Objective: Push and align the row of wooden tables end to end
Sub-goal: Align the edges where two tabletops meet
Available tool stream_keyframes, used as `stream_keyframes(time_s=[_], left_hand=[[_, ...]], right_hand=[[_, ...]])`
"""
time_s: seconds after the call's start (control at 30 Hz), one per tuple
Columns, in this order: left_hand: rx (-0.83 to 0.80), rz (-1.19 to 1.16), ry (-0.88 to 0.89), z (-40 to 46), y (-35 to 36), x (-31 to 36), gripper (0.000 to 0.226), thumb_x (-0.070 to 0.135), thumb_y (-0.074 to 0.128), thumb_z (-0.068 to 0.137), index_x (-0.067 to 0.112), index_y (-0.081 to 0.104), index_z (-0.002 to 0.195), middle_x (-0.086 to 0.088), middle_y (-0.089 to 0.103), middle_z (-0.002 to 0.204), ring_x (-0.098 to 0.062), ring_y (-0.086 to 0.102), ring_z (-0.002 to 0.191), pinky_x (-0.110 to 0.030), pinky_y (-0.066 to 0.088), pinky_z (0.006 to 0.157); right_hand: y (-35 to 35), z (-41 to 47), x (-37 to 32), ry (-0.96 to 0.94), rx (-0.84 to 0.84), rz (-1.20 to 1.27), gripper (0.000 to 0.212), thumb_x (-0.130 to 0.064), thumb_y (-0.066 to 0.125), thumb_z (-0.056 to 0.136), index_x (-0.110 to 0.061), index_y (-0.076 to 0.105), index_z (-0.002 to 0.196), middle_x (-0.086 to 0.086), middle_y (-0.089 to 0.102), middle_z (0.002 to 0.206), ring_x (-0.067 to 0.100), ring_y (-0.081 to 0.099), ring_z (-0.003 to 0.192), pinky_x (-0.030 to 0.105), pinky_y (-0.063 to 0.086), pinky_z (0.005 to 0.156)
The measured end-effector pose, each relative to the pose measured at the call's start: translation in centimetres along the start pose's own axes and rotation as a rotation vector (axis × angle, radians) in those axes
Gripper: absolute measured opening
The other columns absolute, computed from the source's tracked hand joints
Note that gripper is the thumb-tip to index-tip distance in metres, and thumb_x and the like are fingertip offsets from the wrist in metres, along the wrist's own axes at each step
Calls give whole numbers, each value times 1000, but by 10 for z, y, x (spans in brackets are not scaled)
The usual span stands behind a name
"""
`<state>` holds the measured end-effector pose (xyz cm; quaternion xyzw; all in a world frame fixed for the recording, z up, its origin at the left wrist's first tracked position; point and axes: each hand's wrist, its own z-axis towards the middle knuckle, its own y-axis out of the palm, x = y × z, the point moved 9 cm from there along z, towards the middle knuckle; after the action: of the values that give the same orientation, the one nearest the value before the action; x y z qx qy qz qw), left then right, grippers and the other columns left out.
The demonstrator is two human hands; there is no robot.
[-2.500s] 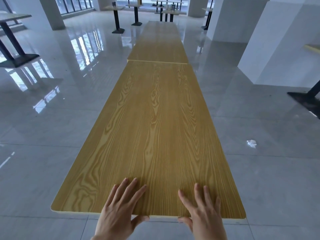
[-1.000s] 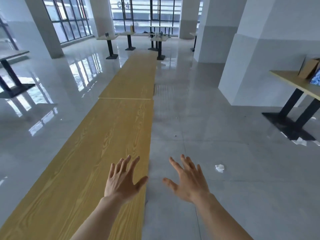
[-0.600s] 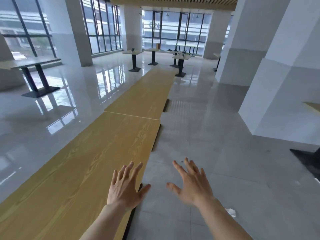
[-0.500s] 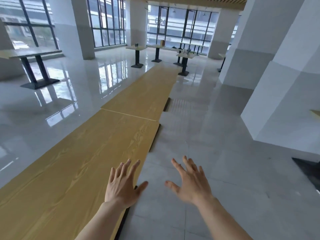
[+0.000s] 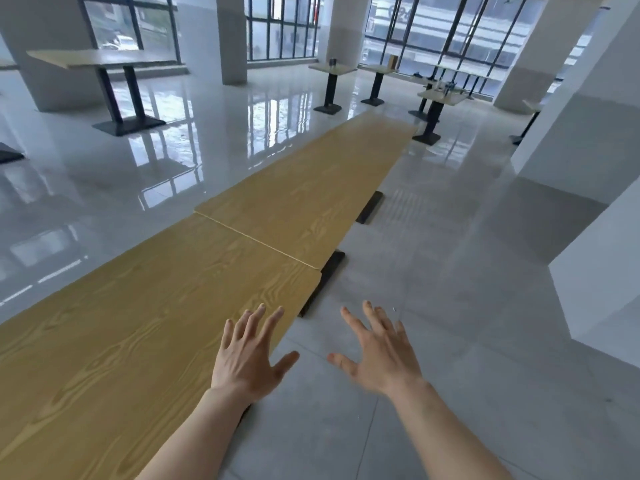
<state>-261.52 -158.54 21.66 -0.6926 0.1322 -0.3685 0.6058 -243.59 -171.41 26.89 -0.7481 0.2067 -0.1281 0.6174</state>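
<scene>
A row of yellow wood-grain tables runs from lower left toward the upper right. The near table [image 5: 138, 327] meets the far table [image 5: 311, 199] at a thin seam, with the far one sitting slightly offset at that joint. Black bases show under their right edges. My left hand [image 5: 247, 355] hovers with fingers spread over the near table's right edge, holding nothing. Over the bare floor to the right of the table, my right hand [image 5: 379, 355] is also spread and holds nothing.
Small pedestal tables [image 5: 332, 69] stand past the row's far end by the windows. A longer table [image 5: 100, 58] is at the upper left. White pillars [image 5: 595, 216] stand on the right. Glossy grey floor surrounds the row.
I have left the near table's end, where both hands rested, and moved along its right side. The view swung left and forward. Both hands stay spread and off the table.
</scene>
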Motion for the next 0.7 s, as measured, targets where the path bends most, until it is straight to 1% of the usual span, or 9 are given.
stream_keyframes(time_s=[0.03, 0.1, 0.27, 0.37, 0.5, 0.63, 0.7], left_hand=[[2, 3, -19, 17, 8, 4, 102, 96, 11, 73, 44, 0, 161, 0, 8, 173, -28, 5, 159, -51, -2, 128], [10, 9, -67, 48, 23, 11, 100, 92, 15, 75, 43, 2, 161, -1, 9, 173, -29, 5, 159, -52, 0, 128], [26, 3, -233, 107, 51, 33, 101, 91, 14, 74, 42, 1, 162, -1, 8, 173, -29, 4, 159, -53, 1, 128], [33, -14, -305, 141, 64, 45, 100, 90, 16, 75, 43, 1, 162, -1, 7, 173, -29, 4, 159, -52, 0, 128], [68, -17, -408, 182, 87, 40, 98, 89, 21, 78, 42, 5, 162, -1, 10, 173, -29, 6, 159, -51, 0, 129], [60, -3, -506, 218, 124, 13, 98, 89, 20, 77, 42, 3, 162, -1, 9, 173, -28, 4, 159, -50, 1, 129], [73, -1, -549, 229, 140, -3, 99, 88, 21, 76, 42, 5, 162, -2, 11, 173, -28, 5, 159, -51, 1, 129]], right_hand=[[0, 21, 12, -27, -11, -2, 93, -84, 33, 87, -41, -1, 162, 9, -6, 172, 29, -3, 157, 56, 6, 125], [-3, 63, 37, -79, -19, -6, 92, -80, 41, 90, -41, -1, 162, 9, -7, 172, 29, -5, 157, 56, 5, 125], [-8, 155, 87, -235, -75, -45, 93, -80, 41, 90, -40, -2, 162, 9, -8, 172, 30, -5, 157, 55, 6, 126], [-10, 209, 106, -318, -97, -66, 95, -82, 41, 88, -39, -2, 162, 10, -7, 172, 29, -5, 157, 55, 7, 126], [1, 282, 107, -441, -111, -101, 97, -81, 44, 88, -38, -1, 162, 11, -5, 172, 29, -6, 157, 55, 6, 126], [29, 349, 94, -555, -97, -125, 97, -78, 48, 88, -37, 2, 162, 12, -2, 172, 29, -8, 157, 55, 1, 126], [47, 374, 82, -607, -90, -127, 97, -77, 51, 88, -35, 4, 163, 13, -3, 172, 30, -9, 157, 55, -1, 126]])
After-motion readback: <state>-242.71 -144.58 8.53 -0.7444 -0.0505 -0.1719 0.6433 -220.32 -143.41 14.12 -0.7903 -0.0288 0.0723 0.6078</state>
